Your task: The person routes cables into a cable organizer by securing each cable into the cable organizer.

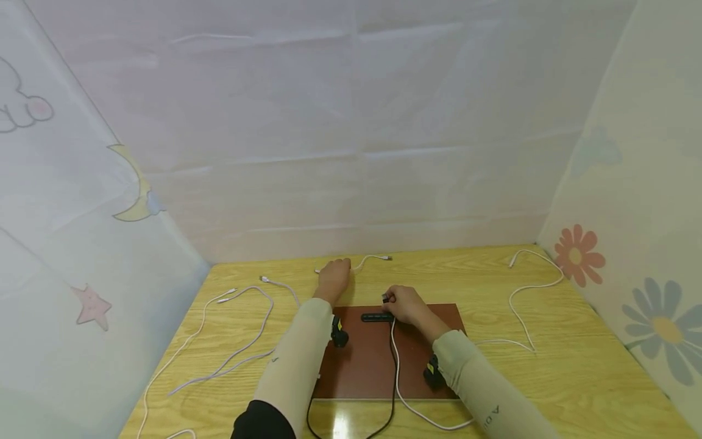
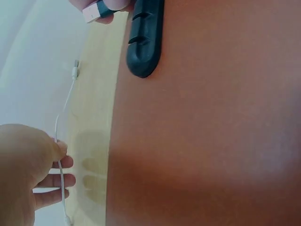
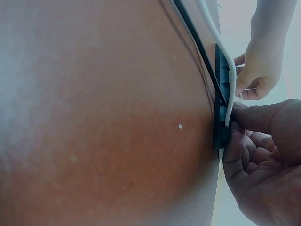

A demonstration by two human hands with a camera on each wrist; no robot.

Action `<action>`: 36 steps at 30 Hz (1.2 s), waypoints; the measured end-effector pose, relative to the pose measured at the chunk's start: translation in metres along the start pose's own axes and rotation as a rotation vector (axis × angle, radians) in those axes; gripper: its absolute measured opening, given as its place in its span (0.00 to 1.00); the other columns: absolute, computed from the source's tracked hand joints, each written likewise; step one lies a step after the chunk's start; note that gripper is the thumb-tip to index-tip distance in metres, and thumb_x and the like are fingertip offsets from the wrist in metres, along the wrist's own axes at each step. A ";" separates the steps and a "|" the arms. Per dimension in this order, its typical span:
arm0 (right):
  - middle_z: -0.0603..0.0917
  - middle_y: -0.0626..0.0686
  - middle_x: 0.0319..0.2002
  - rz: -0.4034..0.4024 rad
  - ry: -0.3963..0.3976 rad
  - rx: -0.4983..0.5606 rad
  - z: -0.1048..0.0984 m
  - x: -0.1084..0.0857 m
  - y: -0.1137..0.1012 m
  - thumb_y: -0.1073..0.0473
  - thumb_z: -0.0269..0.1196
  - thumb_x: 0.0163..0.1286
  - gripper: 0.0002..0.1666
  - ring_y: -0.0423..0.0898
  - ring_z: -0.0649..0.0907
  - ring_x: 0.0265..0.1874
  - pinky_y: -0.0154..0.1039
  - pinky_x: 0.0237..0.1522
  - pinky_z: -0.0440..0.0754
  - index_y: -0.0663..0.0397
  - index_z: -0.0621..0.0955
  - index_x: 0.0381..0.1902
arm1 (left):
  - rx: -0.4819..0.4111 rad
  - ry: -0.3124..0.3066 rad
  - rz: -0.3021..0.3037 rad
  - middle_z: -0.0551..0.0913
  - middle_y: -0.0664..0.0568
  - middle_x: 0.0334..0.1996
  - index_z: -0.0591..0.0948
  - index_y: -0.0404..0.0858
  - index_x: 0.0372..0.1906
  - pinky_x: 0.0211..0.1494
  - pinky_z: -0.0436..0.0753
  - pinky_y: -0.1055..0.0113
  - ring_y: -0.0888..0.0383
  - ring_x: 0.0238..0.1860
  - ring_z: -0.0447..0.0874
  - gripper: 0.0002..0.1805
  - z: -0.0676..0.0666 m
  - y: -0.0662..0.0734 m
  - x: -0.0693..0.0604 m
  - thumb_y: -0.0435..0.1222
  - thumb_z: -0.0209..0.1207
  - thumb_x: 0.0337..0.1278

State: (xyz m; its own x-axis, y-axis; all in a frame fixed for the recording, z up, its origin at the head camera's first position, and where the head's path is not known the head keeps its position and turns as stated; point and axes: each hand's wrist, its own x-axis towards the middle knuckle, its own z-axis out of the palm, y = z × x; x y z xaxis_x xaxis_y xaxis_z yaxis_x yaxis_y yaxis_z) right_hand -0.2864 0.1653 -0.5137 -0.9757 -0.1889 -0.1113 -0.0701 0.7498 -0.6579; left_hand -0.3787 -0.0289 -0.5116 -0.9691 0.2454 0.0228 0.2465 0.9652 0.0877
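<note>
Looks to be at the step of seating cables in the long black cable clip (image 1: 376, 317), notched and rounded at the end, near the far edge of the reddish-brown rectangular board (image 1: 362, 360) on the yellow wood-grain desk (image 1: 444, 274). Seems to call next for pressing a cable fully into its notch, then bringing the short white cable with two plugged ends (image 2: 61, 181) to a bare notch toward the clip's left end. Pinches in the right hand (image 1: 406, 303), between closed thumb and fingers, a metal-tipped, dark-bodied USB plug (image 2: 96, 12), close against the clip. Cannot tell, behind those fingertips, whether to match that plug to the slim black cable (image 3: 195, 37) or the smooth white cable (image 3: 233, 77) crossing the board. Holds in the left hand (image 1: 333, 280), under a lightly closed thumb with other fingers loosely extended, the short white cable, beyond the board's far edge and apart from the clip.
</note>
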 end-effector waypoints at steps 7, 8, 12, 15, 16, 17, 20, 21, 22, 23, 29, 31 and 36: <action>0.81 0.51 0.37 -0.002 -0.004 0.008 -0.001 0.000 0.001 0.58 0.65 0.72 0.16 0.46 0.79 0.35 0.43 0.40 0.76 0.62 0.82 0.53 | -0.118 -0.016 0.029 0.84 0.46 0.52 0.79 0.38 0.57 0.53 0.83 0.54 0.49 0.51 0.84 0.13 -0.007 0.000 0.002 0.35 0.48 0.79; 0.81 0.51 0.37 -0.003 -0.003 0.003 -0.001 0.000 0.002 0.58 0.65 0.72 0.16 0.46 0.79 0.36 0.44 0.40 0.77 0.62 0.82 0.53 | -0.134 -0.016 0.035 0.84 0.46 0.51 0.80 0.38 0.57 0.52 0.83 0.55 0.50 0.50 0.84 0.14 -0.008 0.000 0.002 0.36 0.48 0.79; 0.82 0.52 0.38 0.005 0.009 -0.021 -0.002 0.001 0.003 0.57 0.66 0.71 0.17 0.47 0.80 0.37 0.46 0.43 0.79 0.62 0.82 0.53 | -0.217 -0.039 0.066 0.85 0.48 0.43 0.82 0.38 0.52 0.41 0.80 0.58 0.53 0.38 0.82 0.15 -0.016 0.003 0.003 0.41 0.47 0.80; 0.82 0.53 0.39 0.005 0.014 -0.031 -0.003 0.001 0.003 0.57 0.67 0.71 0.17 0.48 0.81 0.38 0.47 0.45 0.80 0.62 0.82 0.52 | -0.252 -0.062 0.087 0.82 0.50 0.35 0.82 0.38 0.48 0.37 0.76 0.60 0.56 0.30 0.77 0.16 -0.023 0.005 0.002 0.42 0.46 0.81; 0.83 0.53 0.39 0.000 0.015 -0.032 -0.003 0.002 0.003 0.57 0.67 0.71 0.17 0.48 0.81 0.38 0.48 0.45 0.80 0.62 0.82 0.52 | -0.253 -0.067 0.091 0.81 0.51 0.33 0.82 0.39 0.47 0.36 0.75 0.61 0.57 0.28 0.75 0.16 -0.025 0.005 0.001 0.42 0.46 0.81; 0.82 0.53 0.39 -0.002 0.014 -0.029 -0.003 0.001 0.003 0.57 0.67 0.71 0.17 0.48 0.81 0.38 0.48 0.46 0.80 0.62 0.82 0.52 | -0.255 -0.073 0.095 0.80 0.52 0.31 0.82 0.39 0.47 0.35 0.74 0.62 0.57 0.27 0.74 0.16 -0.027 0.005 0.000 0.42 0.46 0.81; 0.82 0.53 0.38 -0.012 0.007 -0.020 -0.003 0.000 0.003 0.58 0.67 0.70 0.17 0.48 0.80 0.37 0.48 0.46 0.80 0.63 0.82 0.52 | -0.259 -0.078 0.098 0.78 0.53 0.28 0.82 0.38 0.48 0.33 0.72 0.63 0.59 0.25 0.71 0.16 -0.031 0.005 -0.004 0.41 0.45 0.82; 0.82 0.53 0.39 -0.011 0.005 -0.019 -0.002 -0.001 0.003 0.58 0.67 0.70 0.17 0.48 0.80 0.38 0.48 0.46 0.80 0.63 0.82 0.52 | -0.262 -0.080 0.099 0.78 0.53 0.28 0.81 0.38 0.48 0.32 0.71 0.63 0.59 0.25 0.70 0.16 -0.032 0.005 -0.005 0.41 0.45 0.82; 0.82 0.52 0.39 -0.012 0.003 -0.020 -0.002 -0.001 0.003 0.58 0.67 0.70 0.18 0.47 0.80 0.38 0.48 0.46 0.80 0.63 0.82 0.52 | -0.264 -0.082 0.102 0.77 0.53 0.28 0.81 0.37 0.49 0.31 0.71 0.64 0.59 0.24 0.69 0.16 -0.033 0.004 -0.006 0.41 0.44 0.82; 0.82 0.52 0.39 -0.011 0.001 -0.023 -0.002 -0.001 0.003 0.58 0.68 0.70 0.18 0.47 0.80 0.38 0.48 0.46 0.80 0.63 0.82 0.52 | -0.267 -0.084 0.103 0.77 0.53 0.28 0.81 0.37 0.50 0.31 0.71 0.64 0.59 0.23 0.69 0.16 -0.034 0.004 -0.007 0.41 0.44 0.82; 0.83 0.53 0.40 -0.009 0.003 -0.021 0.000 0.001 0.005 0.57 0.68 0.70 0.17 0.48 0.81 0.39 0.48 0.46 0.80 0.62 0.81 0.51 | -0.275 -0.067 0.099 0.79 0.53 0.31 0.79 0.39 0.56 0.33 0.72 0.62 0.58 0.23 0.70 0.18 -0.039 0.002 -0.013 0.43 0.41 0.83; 0.83 0.53 0.40 -0.012 0.003 -0.019 0.000 0.002 0.006 0.58 0.67 0.70 0.17 0.48 0.81 0.39 0.48 0.46 0.80 0.62 0.81 0.51 | -0.283 -0.046 0.101 0.80 0.52 0.33 0.79 0.39 0.55 0.33 0.73 0.62 0.58 0.24 0.71 0.18 -0.042 0.001 -0.015 0.43 0.41 0.83; 0.83 0.53 0.40 -0.017 0.013 -0.027 -0.002 0.002 0.009 0.57 0.67 0.70 0.16 0.48 0.80 0.38 0.47 0.44 0.80 0.62 0.81 0.50 | -0.302 0.009 0.128 0.83 0.51 0.36 0.79 0.38 0.53 0.33 0.74 0.61 0.57 0.25 0.74 0.16 -0.050 0.002 -0.020 0.42 0.43 0.82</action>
State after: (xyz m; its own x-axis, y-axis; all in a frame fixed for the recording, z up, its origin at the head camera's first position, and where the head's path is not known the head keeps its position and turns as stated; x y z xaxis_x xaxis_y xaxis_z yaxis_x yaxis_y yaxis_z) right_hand -0.2895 0.1727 -0.5183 -0.9770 -0.1932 -0.0902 -0.0920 0.7638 -0.6389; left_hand -0.3589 -0.0367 -0.4624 -0.9305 0.3610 0.0615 0.3567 0.8555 0.3753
